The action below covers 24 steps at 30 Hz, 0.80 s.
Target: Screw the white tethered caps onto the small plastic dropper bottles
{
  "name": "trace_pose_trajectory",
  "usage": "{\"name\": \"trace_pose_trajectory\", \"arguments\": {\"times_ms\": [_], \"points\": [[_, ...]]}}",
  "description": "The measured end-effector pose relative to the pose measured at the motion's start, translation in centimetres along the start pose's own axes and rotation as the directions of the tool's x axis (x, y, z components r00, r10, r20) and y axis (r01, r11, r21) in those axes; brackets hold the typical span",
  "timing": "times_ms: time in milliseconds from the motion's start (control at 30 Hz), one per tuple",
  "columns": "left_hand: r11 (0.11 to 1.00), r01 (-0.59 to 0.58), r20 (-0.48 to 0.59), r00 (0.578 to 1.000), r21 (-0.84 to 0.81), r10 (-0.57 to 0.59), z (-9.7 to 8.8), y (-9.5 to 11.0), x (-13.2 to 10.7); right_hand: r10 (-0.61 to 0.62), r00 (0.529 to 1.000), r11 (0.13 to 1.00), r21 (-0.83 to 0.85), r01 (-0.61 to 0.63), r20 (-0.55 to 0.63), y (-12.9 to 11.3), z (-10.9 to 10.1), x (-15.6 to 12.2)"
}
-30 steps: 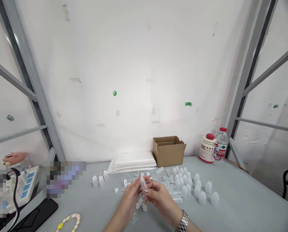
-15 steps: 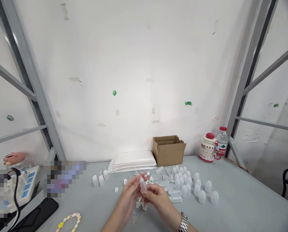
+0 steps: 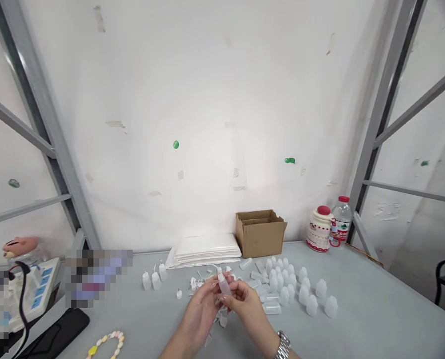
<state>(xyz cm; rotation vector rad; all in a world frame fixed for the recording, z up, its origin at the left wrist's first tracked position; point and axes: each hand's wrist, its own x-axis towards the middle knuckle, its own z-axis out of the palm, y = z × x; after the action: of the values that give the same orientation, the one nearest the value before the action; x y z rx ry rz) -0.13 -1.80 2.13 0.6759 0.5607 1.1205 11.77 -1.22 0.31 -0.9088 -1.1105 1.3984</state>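
Note:
A small translucent plastic dropper bottle (image 3: 224, 285) is held between my two hands, tilted, with its narrow nozzle end up. My right hand (image 3: 244, 304) pinches its lower part between thumb and fingers. From the left, my left hand (image 3: 203, 304) curls its fingers round behind the bottle; part of that grip is hidden. White caps with thin tails (image 3: 196, 283) lie scattered under and beyond my hands. To the right, several empty bottles lie on their sides (image 3: 271, 304) and several others stand upright (image 3: 283, 284). At the left stand three capped bottles (image 3: 156, 280).
A single loose cap (image 3: 179, 294) sits left of my hands. Behind are white padded envelopes (image 3: 205, 249) and a cardboard box (image 3: 261, 239). A cream jug (image 3: 319, 232) and water bottle (image 3: 342, 219) stand back right. A phone (image 3: 56, 334), bead bracelet (image 3: 104, 339) and power strip (image 3: 45, 291) are left.
The left fingers have shifted away from the bottle's tip, which now shows more clearly. The bottle is slightly more tilted, and both hands stay close together.

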Motion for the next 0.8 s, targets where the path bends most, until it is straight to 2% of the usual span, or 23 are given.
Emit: {"name": "trace_pose_trajectory", "arguments": {"times_ms": [400, 633, 800], "points": [[0.998, 0.041, 0.046, 0.998, -0.056, -0.038, -0.07, 0.22, -0.29, 0.008, 0.999, 1.0, -0.014, -0.009, -0.033, 0.47, 0.25, -0.03], [0.992, 0.083, 0.082, 0.994, -0.096, -0.075, -0.13, 0.46, -0.36, -0.116, 0.987, 0.976, -0.195, 0.094, -0.108, 0.68, 0.16, -0.65], [0.989, 0.09, 0.063, 0.995, -0.119, -0.082, 0.21, 0.52, -0.45, -0.142, 0.983, 0.952, -0.288, 0.104, -0.116, 0.66, 0.11, -0.77]]}}
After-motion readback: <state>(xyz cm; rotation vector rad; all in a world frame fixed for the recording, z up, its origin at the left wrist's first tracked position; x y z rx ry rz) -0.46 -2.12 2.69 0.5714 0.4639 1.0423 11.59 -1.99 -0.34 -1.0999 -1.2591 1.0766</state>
